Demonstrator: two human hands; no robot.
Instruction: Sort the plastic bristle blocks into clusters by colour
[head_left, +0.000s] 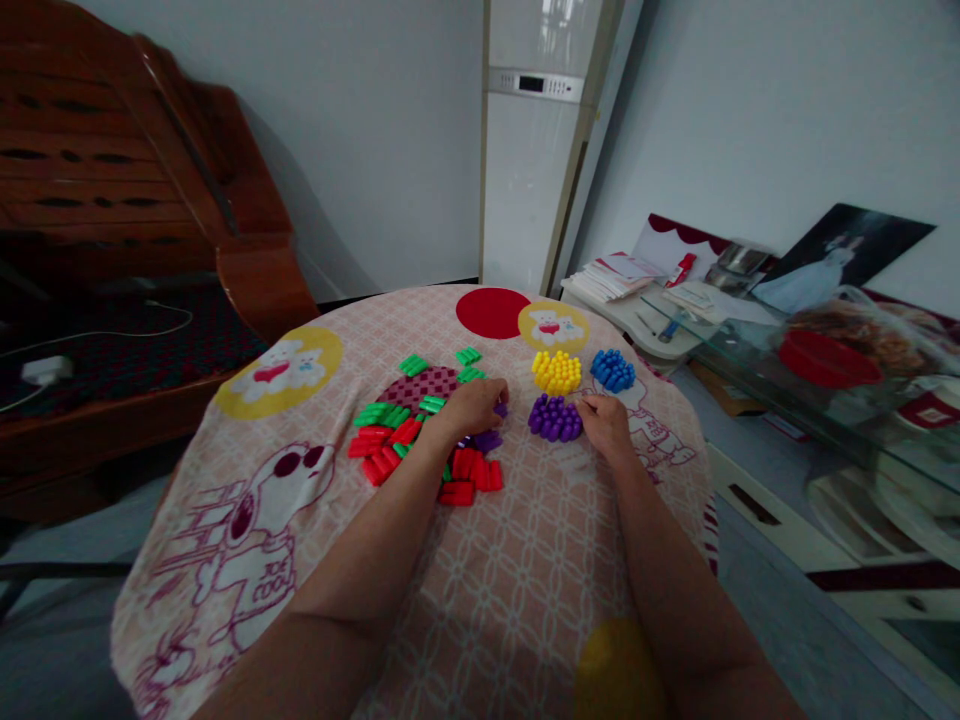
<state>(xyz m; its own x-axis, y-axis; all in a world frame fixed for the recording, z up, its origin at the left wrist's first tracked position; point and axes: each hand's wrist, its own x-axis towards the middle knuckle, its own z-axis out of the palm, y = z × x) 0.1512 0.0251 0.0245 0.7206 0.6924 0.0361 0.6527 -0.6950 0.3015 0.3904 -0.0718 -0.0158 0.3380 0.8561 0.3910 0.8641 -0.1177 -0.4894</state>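
My left hand (pixel 478 405) reaches over the left-hand pile with its fingers curled down at small purple plastic pieces (pixel 489 440); one purple piece shows at its fingertips. Around it lie green pieces (pixel 382 415) and red pieces (pixel 465 468), flat in small clumps. My right hand (pixel 606 425) is closed in a pinch at the right edge of a tight purple group (pixel 555 418), whose peg-like pieces stand upright. What those fingers hold, if anything, is hidden. Just behind are a yellow group (pixel 556 372) and a blue group (pixel 613 370), also standing.
A patterned cloth (pixel 525 560) covers the round table. To the right, a glass-topped stand (pixel 750 350) bears papers (pixel 611 275), a red bowl (pixel 817 358) and a photo (pixel 840 260). A wooden bench (pixel 255 270) stands at the left, a white air conditioner (pixel 529 180) behind.
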